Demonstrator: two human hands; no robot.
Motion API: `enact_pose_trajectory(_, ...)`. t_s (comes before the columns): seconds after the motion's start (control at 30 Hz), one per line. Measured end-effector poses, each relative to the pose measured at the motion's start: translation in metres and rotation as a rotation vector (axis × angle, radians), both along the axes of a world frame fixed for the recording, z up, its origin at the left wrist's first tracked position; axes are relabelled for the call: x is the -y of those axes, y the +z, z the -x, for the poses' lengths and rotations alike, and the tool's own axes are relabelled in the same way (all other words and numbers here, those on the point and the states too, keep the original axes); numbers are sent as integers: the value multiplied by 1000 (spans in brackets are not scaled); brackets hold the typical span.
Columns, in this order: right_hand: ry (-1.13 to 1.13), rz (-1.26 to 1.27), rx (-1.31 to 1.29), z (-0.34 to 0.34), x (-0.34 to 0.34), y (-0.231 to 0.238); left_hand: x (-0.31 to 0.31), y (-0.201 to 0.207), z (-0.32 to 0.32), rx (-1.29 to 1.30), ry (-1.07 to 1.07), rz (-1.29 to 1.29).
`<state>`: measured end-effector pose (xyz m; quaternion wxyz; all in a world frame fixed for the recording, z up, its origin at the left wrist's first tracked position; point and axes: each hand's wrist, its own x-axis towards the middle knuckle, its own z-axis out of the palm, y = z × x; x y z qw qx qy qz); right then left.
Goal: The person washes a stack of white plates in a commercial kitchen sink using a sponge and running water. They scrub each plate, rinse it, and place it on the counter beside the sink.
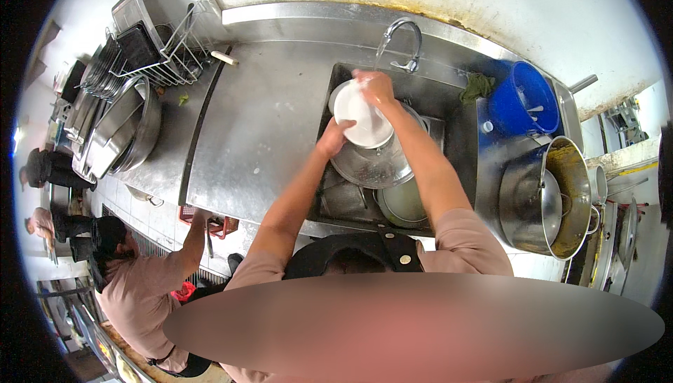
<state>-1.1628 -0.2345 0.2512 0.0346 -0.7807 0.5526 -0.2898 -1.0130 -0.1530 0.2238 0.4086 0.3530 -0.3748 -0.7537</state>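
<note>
Over the sink (463, 173) I hold a round white dish (366, 118); whether it is a bowl or a plate I cannot tell. My left hand (335, 138) grips its lower left edge, thumb on the white surface. At its upper right edge, my right hand (376, 89) is closed on it, wet and slightly blurred, with some fingers hidden. Water runs from the curved tap (405, 24) just above that hand. Beneath the dish sits a wide metal basin (375, 173) or lid, and lower in the sink is a round vessel (404, 204) with cloudy liquid.
Stacked metal bowls (119, 131) and a wire rack (172, 60) stand at the left on the steel counter (259, 117). To the right are a green scrubbing cloth (478, 86), a blue bucket (526, 99) and a large pot (526, 204). A co-worker (144, 278) bends at the lower left.
</note>
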Motion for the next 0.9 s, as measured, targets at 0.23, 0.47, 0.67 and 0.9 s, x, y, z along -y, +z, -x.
enact_pose_trajectory(0.23, -123, 381, 223, -6, -22, 2, 36, -18, 7, -47, 155, 43)
enact_pose_trajectory(0.47, -78, 52, 379, -29, -73, -4, 39, -27, 14, 551, 286, 406)
enact_pose_trajectory(0.67, -203, 210, 218, -19, -65, -20, 36, -8, 27, 434, 373, 461)
enact_pose_trajectory(0.9, -370, 399, 116, -11, -60, -12, 46, -11, 15, 493, 432, 439)
